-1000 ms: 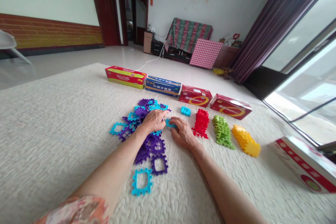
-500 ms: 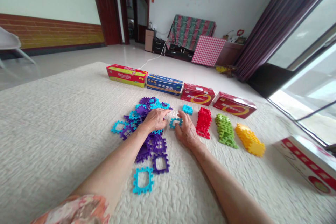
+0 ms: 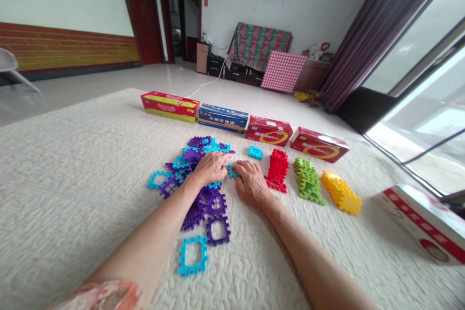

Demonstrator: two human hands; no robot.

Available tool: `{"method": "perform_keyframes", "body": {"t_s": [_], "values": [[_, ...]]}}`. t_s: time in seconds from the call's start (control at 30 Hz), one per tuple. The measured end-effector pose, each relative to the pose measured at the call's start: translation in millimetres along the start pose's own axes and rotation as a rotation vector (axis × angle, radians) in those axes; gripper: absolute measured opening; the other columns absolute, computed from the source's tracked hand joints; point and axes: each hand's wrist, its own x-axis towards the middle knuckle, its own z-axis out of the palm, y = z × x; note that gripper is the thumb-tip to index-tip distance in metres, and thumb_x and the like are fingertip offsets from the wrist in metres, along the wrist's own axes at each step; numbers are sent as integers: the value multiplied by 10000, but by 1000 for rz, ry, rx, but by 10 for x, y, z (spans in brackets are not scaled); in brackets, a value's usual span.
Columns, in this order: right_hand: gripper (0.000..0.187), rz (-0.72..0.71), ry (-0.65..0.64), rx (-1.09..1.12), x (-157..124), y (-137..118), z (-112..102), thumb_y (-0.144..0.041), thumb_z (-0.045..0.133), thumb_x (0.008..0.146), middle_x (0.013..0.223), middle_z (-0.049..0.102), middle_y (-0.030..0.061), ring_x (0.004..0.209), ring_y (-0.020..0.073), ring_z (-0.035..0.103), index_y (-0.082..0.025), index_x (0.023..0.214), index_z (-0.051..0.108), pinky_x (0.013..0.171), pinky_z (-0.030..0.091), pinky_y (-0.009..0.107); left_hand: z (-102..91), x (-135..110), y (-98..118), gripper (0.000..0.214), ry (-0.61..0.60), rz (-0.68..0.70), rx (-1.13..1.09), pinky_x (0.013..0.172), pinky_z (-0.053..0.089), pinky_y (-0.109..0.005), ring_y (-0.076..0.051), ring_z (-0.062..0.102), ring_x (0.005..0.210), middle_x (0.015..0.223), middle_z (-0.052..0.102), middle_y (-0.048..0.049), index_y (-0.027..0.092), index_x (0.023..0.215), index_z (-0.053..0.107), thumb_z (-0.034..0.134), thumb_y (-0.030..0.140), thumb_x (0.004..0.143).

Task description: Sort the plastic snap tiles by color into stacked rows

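My left hand (image 3: 210, 168) hovers over or rests on the right side of a mixed pile of purple interlocking tiles (image 3: 192, 213) and light blue ones. Its fingers stretch to the right, apart from one another, close to a purple tip at the pile's edge. My right hand (image 3: 252, 184) has its fingers bent over a light blue frame tile (image 3: 231, 170), mostly hidden under them. Behind that hand lies a small light blue stack (image 3: 255, 152). A loose light blue square frame (image 3: 193, 255) and a purple frame (image 3: 218, 230) lie nearer me.
To the right stand rows of red tiles (image 3: 278, 170), green tiles (image 3: 308, 180) and yellow tiles (image 3: 341, 191). Behind are a red-yellow box (image 3: 170, 107), a blue box (image 3: 223, 118) and two red boxes (image 3: 269, 131). A white-red box (image 3: 417, 225) sits far right on the quilted mat (image 3: 90, 155).
My right hand has closed over the light blue frame tile, which has shifted slightly left. My left hand stays over the pile. The whole view has shifted a little.
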Motion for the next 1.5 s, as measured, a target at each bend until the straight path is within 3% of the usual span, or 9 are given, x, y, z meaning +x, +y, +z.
{"method": "perform_keyframes", "body": {"t_s": [0.2, 0.33, 0.5, 0.63, 0.83, 0.97, 1.07, 1.27, 1.5], "values": [[335, -10, 55, 22, -15, 135, 0, -172, 484, 872, 1288, 568, 134, 1170, 256, 514, -183, 1193, 576, 993, 392, 406, -2, 6, 0, 538, -16, 12, -10, 1003, 475, -346, -212, 621, 1083, 1124, 697, -60, 215, 1278, 587, 523, 125, 752], [375, 105, 100, -119, 139, 414, -152, -184, 496, 856, 1319, 556, 176, 1163, 313, 517, -160, 1223, 572, 961, 397, 463, -8, 18, 0, 557, -25, 18, -26, 1003, 473, -357, -219, 622, 1067, 1134, 693, -61, 210, 1273, 589, 532, 118, 726], [382, 184, 48, -283, 410, 756, -339, -224, 497, 871, 1268, 606, 171, 1169, 339, 506, -152, 1237, 577, 988, 344, 502, 5, 26, -10, 539, -16, 18, -23, 984, 482, -360, -229, 625, 1045, 1096, 696, -69, 189, 1258, 601, 530, 119, 729], [396, 159, 17, -319, 447, 843, -362, -233, 517, 859, 1308, 576, 176, 1204, 344, 478, -152, 1243, 571, 1007, 320, 530, 16, 31, -23, 537, -22, 24, -26, 982, 482, -362, -232, 626, 1038, 1102, 694, -74, 181, 1254, 605, 533, 121, 725], [370, 78, 202, -162, 202, 504, -300, -141, 455, 855, 1290, 569, 161, 1184, 289, 510, -155, 1208, 564, 998, 397, 455, -4, 9, -7, 527, -10, 13, -14, 981, 484, -368, -233, 630, 1041, 1090, 697, -81, 183, 1253, 612, 533, 116, 736], [360, 18, 144, 78, -74, 126, -141, -90, 402, 868, 1218, 602, 129, 1119, 225, 572, -164, 1181, 564, 938, 476, 348, -31, -16, 9, 479, -13, 19, 14, 951, 502, -355, -227, 643, 1017, 1044, 705, -74, 207, 1230, 632, 533, 142, 765], [304, 75, 123, 144, -281, -41, -67, -118, 412, 902, 1162, 624, 111, 1038, 209, 606, -175, 1152, 575, 878, 501, 323, -37, -26, 9, 424, -17, 18, 17, 960, 498, -338, -222, 645, 1029, 1073, 706, -70, 211, 1175, 666, 543, 161, 773], [203, 109, 169, 198, -490, -96, -79, -150, 433, 926, 1031, 654, 102, 956, 203, 606, -178, 1016, 613, 848, 483, 313, -116, 15, 26, 333, -23, -32, -103, 960, 501, -305, -199, 662, 1028, 1089, 722, -59, 205, 1117, 700, 540, 196, 825], [184, 128, 161, 200, -469, -91, -59, -119, 440, 894, 934, 639, 89, 890, 193, 581, -178, 866, 612, 814, 448, 284, -421, 37, 51, 304, 39, -134, -261, 910, 515, -270, -163, 681, 971, 1077, 738, -53, 171, 1104, 705, 496, 195, 884]]}}
